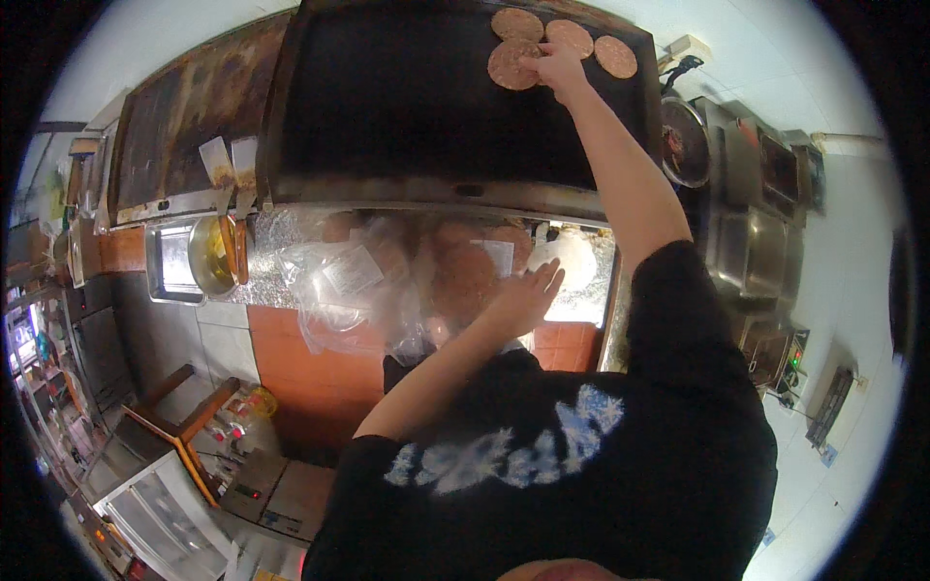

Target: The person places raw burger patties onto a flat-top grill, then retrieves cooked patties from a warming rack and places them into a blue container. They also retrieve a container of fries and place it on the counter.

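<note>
At the far right part of the dark griddle (436, 102), my right hand (559, 70) grips the edge of a round, flat raw meat patty (512, 67). Three more patties (615, 57) lie beside it on the griddle, near its back right corner. My left hand (519, 299) is over the counter in front of the griddle with its fingers extended, holding nothing. Just below and beyond it are a stack of patties (463, 272), partly blurred, and white round sheets (577, 260). Next to the stack lies a clear plastic bag (349, 290) with a printed label.
Two spatulas (236, 247) rest with wooden handles over a metal bowl of yellow liquid (211, 258), beside a steel tray (171, 261). A second, stained griddle (196, 109) adjoins on the left. A pan (683, 141) and steel containers (752, 250) stand to the right.
</note>
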